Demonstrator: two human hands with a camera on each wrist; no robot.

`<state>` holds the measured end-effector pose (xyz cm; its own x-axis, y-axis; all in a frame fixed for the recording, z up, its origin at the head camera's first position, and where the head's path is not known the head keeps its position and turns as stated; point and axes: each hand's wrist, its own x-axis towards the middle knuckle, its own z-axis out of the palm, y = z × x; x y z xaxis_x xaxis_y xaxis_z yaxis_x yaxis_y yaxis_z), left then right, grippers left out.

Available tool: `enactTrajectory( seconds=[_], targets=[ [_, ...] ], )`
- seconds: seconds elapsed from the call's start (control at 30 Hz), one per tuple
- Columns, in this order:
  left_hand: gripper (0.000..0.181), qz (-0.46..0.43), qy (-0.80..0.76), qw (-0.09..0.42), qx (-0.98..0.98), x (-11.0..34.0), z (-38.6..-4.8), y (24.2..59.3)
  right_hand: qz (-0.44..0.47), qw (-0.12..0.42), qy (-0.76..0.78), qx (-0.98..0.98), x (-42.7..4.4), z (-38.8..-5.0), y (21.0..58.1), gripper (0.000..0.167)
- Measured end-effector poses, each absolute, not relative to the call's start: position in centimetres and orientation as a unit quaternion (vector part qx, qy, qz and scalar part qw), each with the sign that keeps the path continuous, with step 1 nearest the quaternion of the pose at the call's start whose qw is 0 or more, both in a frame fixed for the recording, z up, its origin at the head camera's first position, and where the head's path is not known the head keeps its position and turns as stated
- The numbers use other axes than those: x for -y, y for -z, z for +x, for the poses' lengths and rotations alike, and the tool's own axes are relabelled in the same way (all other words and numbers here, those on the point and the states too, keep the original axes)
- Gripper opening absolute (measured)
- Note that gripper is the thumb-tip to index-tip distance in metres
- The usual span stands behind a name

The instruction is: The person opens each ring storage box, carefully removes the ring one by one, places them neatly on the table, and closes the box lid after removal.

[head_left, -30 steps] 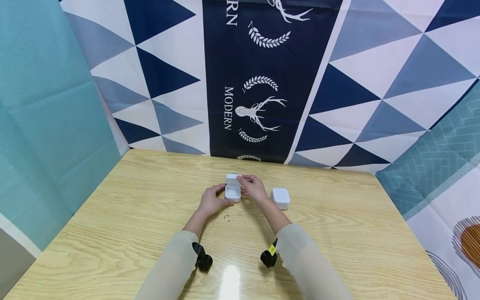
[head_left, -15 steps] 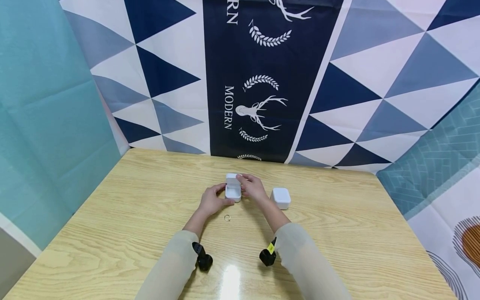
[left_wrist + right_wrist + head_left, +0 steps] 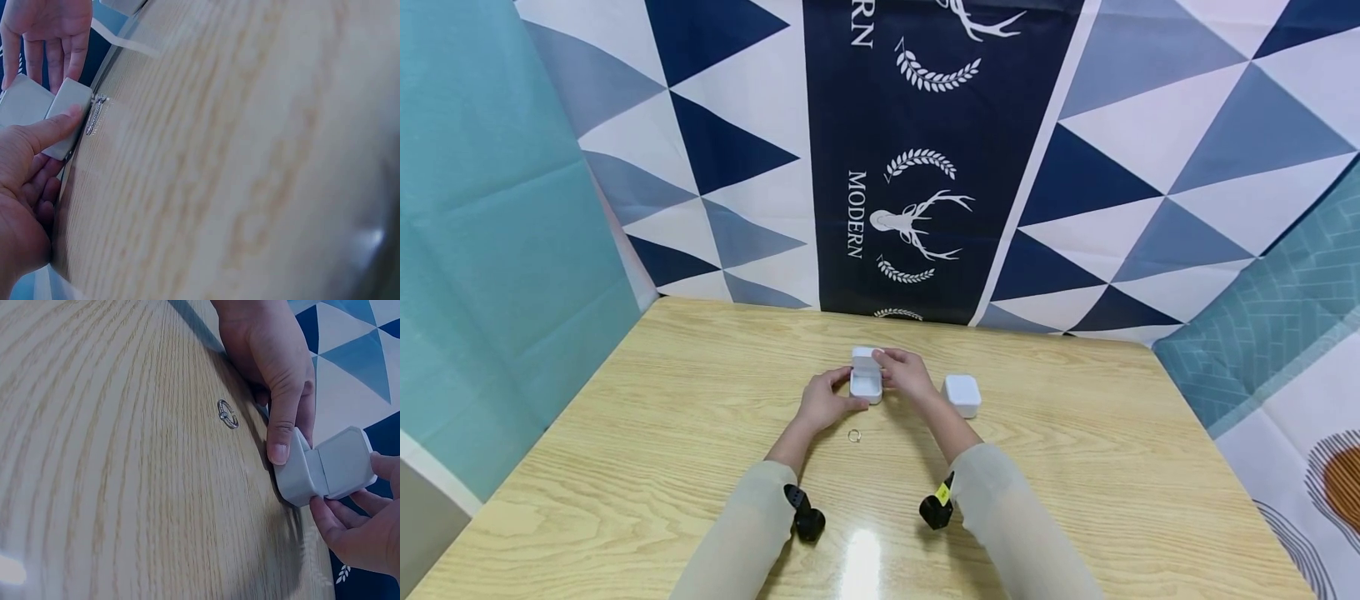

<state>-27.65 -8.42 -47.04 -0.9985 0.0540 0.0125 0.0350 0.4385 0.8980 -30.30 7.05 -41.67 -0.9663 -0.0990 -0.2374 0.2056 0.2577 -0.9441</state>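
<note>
Both hands on the open box [image 3: 292, 481], ring [image 3: 223, 415] out front

So from my end the open box sits on the counter [image 3: 700, 467], right between the hands, mouth toward the ring, lid [image 3: 345, 462] standing up at its far side. Base looks squarish; opened out, its long axis runs front to back. Left hand [image 3: 825, 406] is spread just base-wide, thumb on the front wall; right hand [image 3: 910, 377] pinches the lid's right edge. What matters, I reckon: the ring lies loose just in front of the box, left hand nearer. A second white box [image 3: 962, 395], closed, is off to its right.
</note>
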Motion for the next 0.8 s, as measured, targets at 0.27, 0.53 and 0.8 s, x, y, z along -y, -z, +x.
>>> enactTrajectory(
  seconds=[0.27,0.53,0.8],
  targets=[
    [0.068,0.022,-0.536,0.012,-0.844,8.38,-27.63,46.88,0.030,0.132,0.627,-0.767,-7.28,-30.42,41.72,0.050],
    [0.067,0.023,-0.521,0.004,-0.853,8.38,-27.87,47.21,0.026,0.141,0.646,-0.750,-7.42,-30.14,41.45,0.047],
    [0.066,0.022,-0.519,0.002,-0.854,8.36,-27.80,47.12,0.010,0.137,0.652,-0.746,-7.54,-29.96,41.71,0.043]
  ],
)
